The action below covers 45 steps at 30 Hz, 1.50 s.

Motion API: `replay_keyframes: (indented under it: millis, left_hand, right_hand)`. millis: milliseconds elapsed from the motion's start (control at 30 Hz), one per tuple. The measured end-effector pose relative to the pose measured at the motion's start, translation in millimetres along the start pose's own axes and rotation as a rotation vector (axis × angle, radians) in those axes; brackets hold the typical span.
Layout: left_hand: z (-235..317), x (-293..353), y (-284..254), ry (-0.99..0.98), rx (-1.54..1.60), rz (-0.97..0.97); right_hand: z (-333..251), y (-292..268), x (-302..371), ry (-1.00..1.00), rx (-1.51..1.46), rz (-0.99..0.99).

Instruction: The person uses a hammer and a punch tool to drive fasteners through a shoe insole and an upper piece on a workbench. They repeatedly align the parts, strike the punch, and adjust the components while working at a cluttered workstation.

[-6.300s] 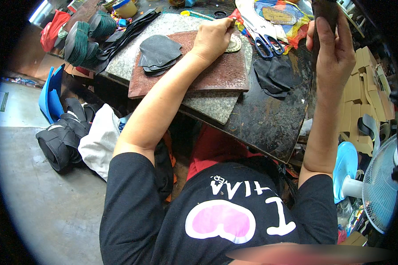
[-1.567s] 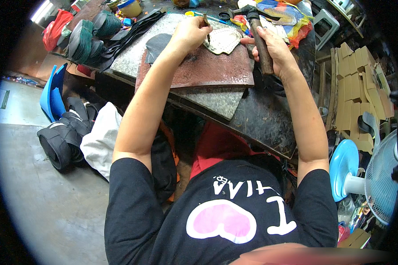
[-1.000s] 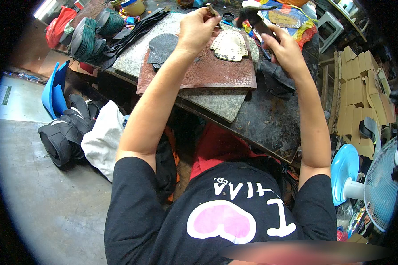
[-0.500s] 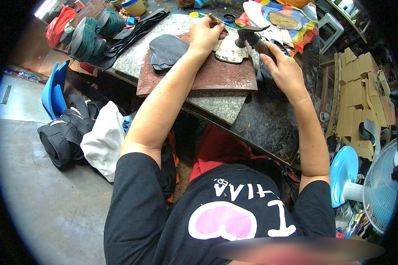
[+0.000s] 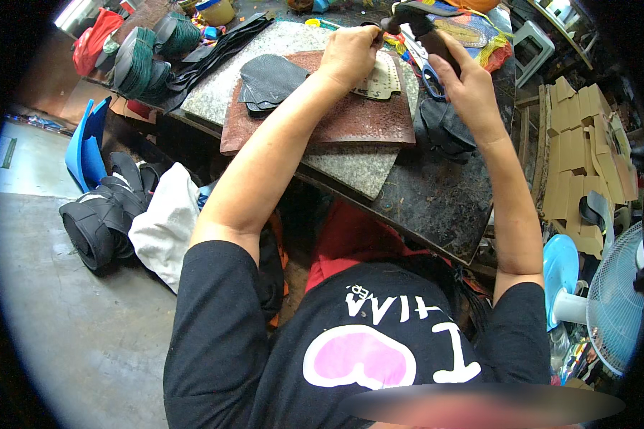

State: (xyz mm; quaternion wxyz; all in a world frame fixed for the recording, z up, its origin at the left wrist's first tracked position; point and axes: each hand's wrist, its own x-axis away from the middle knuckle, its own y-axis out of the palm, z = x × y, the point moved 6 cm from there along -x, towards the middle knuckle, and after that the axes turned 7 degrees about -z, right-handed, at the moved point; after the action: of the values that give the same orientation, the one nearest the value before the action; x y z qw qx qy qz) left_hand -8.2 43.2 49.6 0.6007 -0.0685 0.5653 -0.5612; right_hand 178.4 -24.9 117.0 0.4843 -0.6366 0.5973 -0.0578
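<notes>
My right hand (image 5: 469, 89) is wrapped round the dark handle of a hammer (image 5: 423, 30), raised over the far right of the work board. My left hand (image 5: 350, 56) is closed over the far edge of a cream pattern piece (image 5: 385, 80). Its fingertips pinch something small and dark that I cannot make out, close to the hammer head. The pattern piece, with small marks and holes, lies on a reddish-brown board (image 5: 358, 129). Left of my left hand, a stack of black textured cut pieces (image 5: 268, 80) rests on the same board.
A grey stone slab (image 5: 368, 171) lies under the board on a dark table (image 5: 436, 214). Blue-handled scissors (image 5: 432, 80) and folded black material (image 5: 444, 132) are to the right. Green cord spools (image 5: 137, 61) stand far left. Cartons (image 5: 579, 143) and a fan (image 5: 615, 300) are at the right.
The hammer has risen away from the pattern piece, toward the far side, with my right hand. My left hand has shifted slightly right, still closed. The scissors show more now.
</notes>
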Motion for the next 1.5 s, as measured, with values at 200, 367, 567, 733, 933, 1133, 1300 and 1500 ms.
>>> replay_keyframes:
  millis: [200, 367, 567, 733, 933, 1133, 1300, 1500]
  left_hand:
    - [-23.5, 10.6, 1.3, -0.160, 0.085, 0.066]
    - [-59.5, 18.9, 25.0, -0.537, 1.120, 0.160]
    - [-50.3, 15.9, 18.8, -0.477, 0.786, 0.066]
    - [-25.4, 9.2, 1.7, -0.233, 0.287, 0.022]
    - [5.0, 3.9, 2.5, 0.044, 0.015, 0.054]
    - [-5.5, 5.6, 1.5, -0.082, 0.074, 0.092]
    - [-47.2, 14.8, 20.8, -0.536, 0.816, 0.050]
    - [-51.1, 14.1, 23.8, -0.475, 0.922, 0.104]
  right_hand:
    - [28.5, 21.9, 23.7, 0.115, 0.327, -0.159]
    - [31.2, 38.6, 39.7, 0.140, 0.357, -0.194]
    - [55.9, 44.8, 41.5, 0.176, 0.300, -0.205]
    - [22.0, 13.0, 20.0, 0.102, 0.073, -0.072]
    - [-23.7, -40.3, 6.2, -0.197, -0.250, 0.211]
    - [25.2, 11.9, 19.7, 0.056, 0.264, -0.030]
    - [36.0, 34.2, 40.9, 0.172, 0.365, -0.220]
    - [51.2, 45.9, 45.0, 0.176, 0.307, -0.208]
